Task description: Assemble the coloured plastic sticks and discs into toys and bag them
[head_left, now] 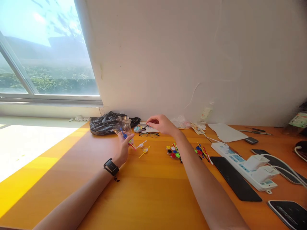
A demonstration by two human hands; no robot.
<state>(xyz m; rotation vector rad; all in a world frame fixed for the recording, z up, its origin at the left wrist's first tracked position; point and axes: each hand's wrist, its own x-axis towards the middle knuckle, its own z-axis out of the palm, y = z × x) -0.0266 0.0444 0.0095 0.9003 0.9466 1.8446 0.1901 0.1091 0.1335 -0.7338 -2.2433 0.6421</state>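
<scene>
My left hand (123, 148) is closed on a small clear plastic bag (126, 123); a blue arrow-shaped piece with a round disc (125, 136) shows against it. My right hand (161, 124) is raised to the right of the bag, fingers pinched on the thin stem of a small black arrow-shaped piece (144, 129). Beside my left hand lie a white arrow piece (141, 145) and a yellow arrow piece with a white disc (145, 150). Some red and green bits by the left palm are partly hidden.
Round coloured discs (173, 152) and loose arrow sticks (205, 154) lie around my right forearm. Behind my hands are eyeglasses (149, 135) and a black plastic bag (105, 124). At right stand a white power strip (236, 161) with cables, a black slab (235, 179) and a phone (289, 213).
</scene>
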